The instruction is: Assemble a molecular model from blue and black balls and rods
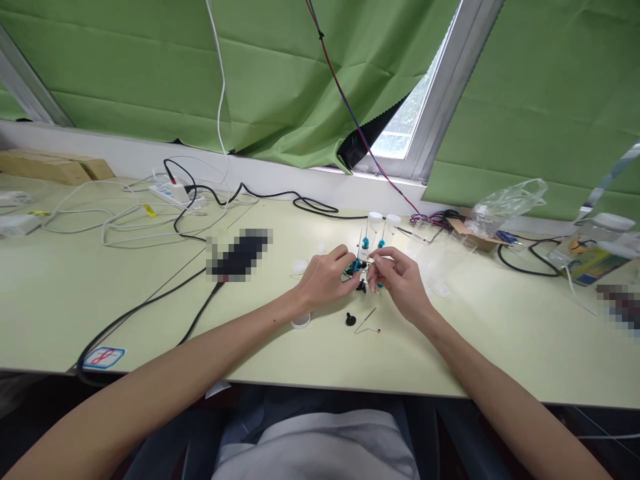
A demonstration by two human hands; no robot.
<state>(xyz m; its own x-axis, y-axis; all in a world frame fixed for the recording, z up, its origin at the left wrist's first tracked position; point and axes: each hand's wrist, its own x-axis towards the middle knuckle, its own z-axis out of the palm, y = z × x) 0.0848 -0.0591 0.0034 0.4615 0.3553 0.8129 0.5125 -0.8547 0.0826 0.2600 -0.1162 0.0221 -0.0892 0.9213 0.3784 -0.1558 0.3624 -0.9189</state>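
My left hand (327, 277) is closed, its thumb and fingers pinching a small blue part (355, 265) with black pieces close by. Facing it, my right hand (397, 277) has thumb and forefinger pressed together near the same part; what lies between them is too small to make out. Just behind the hands stand two clear tubes with white caps (374, 217), with blue fittings (365, 243) low on them. Nearer me on the table lie a black knob-like piece (351, 319) and a thin bent wire (367, 329). A white round lid (301, 322) sits partly behind my left wrist.
A blurred dark device (240, 255) with a black cable lies on the left of the table (260, 353). Farther back are a white power strip (177, 195) and tangled cables. At the right stand an open cardboard box (475, 235) with a plastic bag (505, 207) and a clear container (613, 223).
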